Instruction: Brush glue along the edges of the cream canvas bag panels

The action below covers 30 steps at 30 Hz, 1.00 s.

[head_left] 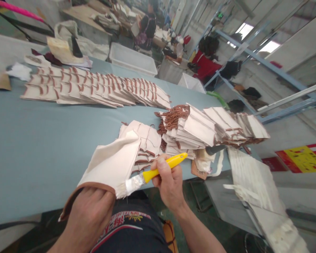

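At the left, on the blue-green bench (42, 147), lies a long overlapping row of cream cloth pieces with brown edging (94, 86). Nearer the person, the left hand (91, 209) is tucked into the brown-bound opening of a single cream cloth pouch-like piece (110, 160), which is tilted up over the bench's near edge. Its fingers are hidden inside, so whether they pinch the cloth cannot be told. The piece looks light and soft, yet firm enough to keep its shape; it should crease rather than break, and the bound rim seems the steadiest hold.

Just beyond it sits a small stack of similar cream pieces (150, 138). Next comes the yellow-handled flat paintbrush (151, 174), its pale bristles at the rim. It is probably light, with a smooth, perhaps slippery handle best taken near the ferrule, where the right hand (172, 184) grips it between thumb and fingers.
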Motion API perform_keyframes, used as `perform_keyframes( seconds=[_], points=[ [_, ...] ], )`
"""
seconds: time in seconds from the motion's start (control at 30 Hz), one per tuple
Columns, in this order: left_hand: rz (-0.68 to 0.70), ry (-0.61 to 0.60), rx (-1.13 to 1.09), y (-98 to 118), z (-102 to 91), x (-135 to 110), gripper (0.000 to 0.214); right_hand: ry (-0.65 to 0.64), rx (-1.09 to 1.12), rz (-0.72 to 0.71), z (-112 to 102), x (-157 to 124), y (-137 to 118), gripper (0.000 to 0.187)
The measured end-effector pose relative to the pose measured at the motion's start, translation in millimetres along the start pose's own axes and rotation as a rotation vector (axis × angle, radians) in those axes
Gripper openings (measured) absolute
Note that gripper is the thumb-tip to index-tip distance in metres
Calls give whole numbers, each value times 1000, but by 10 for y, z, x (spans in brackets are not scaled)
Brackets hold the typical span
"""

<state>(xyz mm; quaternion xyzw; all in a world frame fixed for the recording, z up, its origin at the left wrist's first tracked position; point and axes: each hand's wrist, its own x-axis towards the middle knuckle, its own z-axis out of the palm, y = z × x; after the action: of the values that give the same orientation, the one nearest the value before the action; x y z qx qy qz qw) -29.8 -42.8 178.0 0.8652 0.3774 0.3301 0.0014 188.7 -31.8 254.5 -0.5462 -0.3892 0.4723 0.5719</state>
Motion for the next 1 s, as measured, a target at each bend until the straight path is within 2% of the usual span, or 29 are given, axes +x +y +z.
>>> perform_keyframes(
  seconds=[0.07,0.2,0.33,0.4,0.5,0.63,0.73,0.87,1.0],
  points=[
    [-2,-2,-8,-6,16,-17,37,-43,-12,20,14,13,10,58],
    [-13,12,-11,-28,57,-45,37,0,-16,2,32,48,23,59],
    [-47,-3,-16,-48,98,-57,38,-114,-4,64,27,78,53,60],
    [-97,11,-57,-55,94,-43,36,-96,20,71,4,121,72,59],
    [-328,-18,-278,-85,25,41,32,-8,97,74,-26,243,105,57],
    [-740,-114,-585,-182,-148,272,45,98,186,77,18,408,134,54],
    [-914,-122,-874,-234,-246,448,46,148,225,3,95,451,112,54],
    [-1071,-112,-1221,-200,-276,561,53,86,250,-127,181,416,14,58],
    [-1166,-104,-1342,-118,-264,552,51,-70,201,-304,204,412,-44,52]
  ],
)
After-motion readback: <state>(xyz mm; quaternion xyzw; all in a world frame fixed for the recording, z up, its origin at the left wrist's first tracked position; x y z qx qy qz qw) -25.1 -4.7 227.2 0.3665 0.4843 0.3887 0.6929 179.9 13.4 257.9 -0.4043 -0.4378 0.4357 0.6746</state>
